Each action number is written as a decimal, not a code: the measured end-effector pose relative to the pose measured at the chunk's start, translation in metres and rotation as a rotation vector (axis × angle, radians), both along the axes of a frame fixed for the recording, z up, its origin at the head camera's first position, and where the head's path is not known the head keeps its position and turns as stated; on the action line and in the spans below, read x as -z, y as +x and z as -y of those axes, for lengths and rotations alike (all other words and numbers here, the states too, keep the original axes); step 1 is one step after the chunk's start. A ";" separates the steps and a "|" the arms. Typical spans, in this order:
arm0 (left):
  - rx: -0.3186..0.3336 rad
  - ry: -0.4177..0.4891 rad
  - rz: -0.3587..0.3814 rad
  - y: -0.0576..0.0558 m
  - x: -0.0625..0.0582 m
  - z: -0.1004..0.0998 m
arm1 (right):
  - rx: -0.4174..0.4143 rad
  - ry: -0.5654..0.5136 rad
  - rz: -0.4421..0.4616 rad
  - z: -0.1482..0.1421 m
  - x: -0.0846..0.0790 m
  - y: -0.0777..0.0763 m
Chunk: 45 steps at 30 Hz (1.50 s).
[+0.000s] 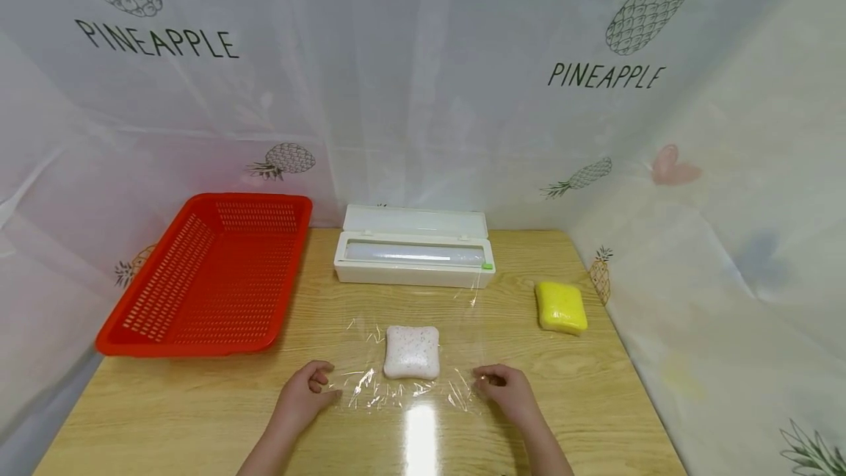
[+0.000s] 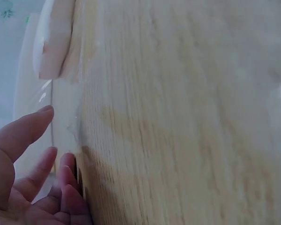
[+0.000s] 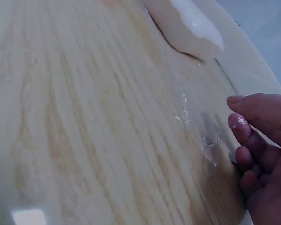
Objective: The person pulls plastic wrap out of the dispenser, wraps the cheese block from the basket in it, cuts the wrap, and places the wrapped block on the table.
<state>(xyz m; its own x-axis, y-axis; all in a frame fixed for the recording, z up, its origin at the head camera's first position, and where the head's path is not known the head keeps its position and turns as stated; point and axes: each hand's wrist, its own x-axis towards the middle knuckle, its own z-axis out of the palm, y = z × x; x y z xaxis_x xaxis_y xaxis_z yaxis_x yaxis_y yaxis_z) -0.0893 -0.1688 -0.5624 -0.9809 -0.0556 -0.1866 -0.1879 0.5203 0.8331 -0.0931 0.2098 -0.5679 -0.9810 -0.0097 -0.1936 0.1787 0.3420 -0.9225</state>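
A white speckled block (image 1: pixel 412 352), like a bar of soap or a sponge, lies on a sheet of clear cling film (image 1: pixel 370 388) spread over the table. At the film's near left corner is my left hand (image 1: pixel 305 394), its thumb apart from the loosely bent fingers (image 2: pixel 35 176). On the opposite side, my right hand (image 1: pixel 507 390) pinches the film's near right edge between thumb and forefinger. Shiny film clings to that forefinger tip (image 3: pixel 238 121). The film runs back to a white dispenser (image 1: pixel 413 272), whose lid stands raised behind the roll.
A red perforated basket (image 1: pixel 284 314) stands at the left. A yellow block (image 1: pixel 561 308) lies on the right side of the wooden table (image 1: pixel 595 402). Pineapple-printed sheeting (image 1: pixel 423 94) hangs behind and beside the table.
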 end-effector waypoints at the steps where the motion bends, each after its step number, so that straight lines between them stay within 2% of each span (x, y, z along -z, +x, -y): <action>1: 0.002 -0.015 -0.003 0.002 0.000 0.000 | 0.000 -0.002 0.001 0.000 0.000 0.001; 6: 0.042 -0.087 -0.048 0.009 -0.002 -0.002 | -0.014 0.027 -0.006 0.001 -0.002 0.006; 11: 0.078 -0.107 -0.085 0.012 -0.001 -0.004 | -0.025 0.046 -0.029 0.001 -0.004 0.011; 16: 0.087 -0.109 -0.094 0.012 0.001 -0.005 | -0.037 -0.046 -0.018 0.000 -0.005 0.016; 19: 0.104 -0.122 -0.102 0.013 0.001 -0.005 | -0.083 -0.117 0.024 -0.001 -0.006 0.017; 25: 0.145 -0.180 -0.114 0.016 -0.001 -0.004 | -0.204 -0.093 0.059 -0.004 -0.010 0.020; 29: 0.220 -0.222 -0.133 0.018 -0.001 -0.002 | -0.278 -0.094 0.087 -0.009 -0.010 0.020; 33: 0.293 -0.224 -0.151 0.017 0.000 0.004 | -0.308 -0.153 0.142 -0.015 -0.011 0.020; 37: 0.323 -0.208 -0.167 0.015 0.001 0.009 | -0.328 -0.229 0.179 -0.020 -0.012 0.023; 39: 0.335 -0.204 -0.186 0.014 0.002 0.011 | -0.354 -0.252 0.176 -0.023 -0.012 0.024; 45: 0.356 -0.201 -0.243 0.012 0.003 0.012 | -0.456 -0.261 0.092 -0.030 -0.009 0.027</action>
<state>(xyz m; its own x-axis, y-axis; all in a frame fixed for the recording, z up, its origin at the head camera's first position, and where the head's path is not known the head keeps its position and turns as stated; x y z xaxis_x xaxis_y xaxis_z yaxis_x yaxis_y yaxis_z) -0.0773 -0.1811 -0.5652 -0.9595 0.2802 0.0307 0.2190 0.6725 0.7069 -0.0662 0.2395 -0.5592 -0.8449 -0.4907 -0.2127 0.1496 0.1651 -0.9749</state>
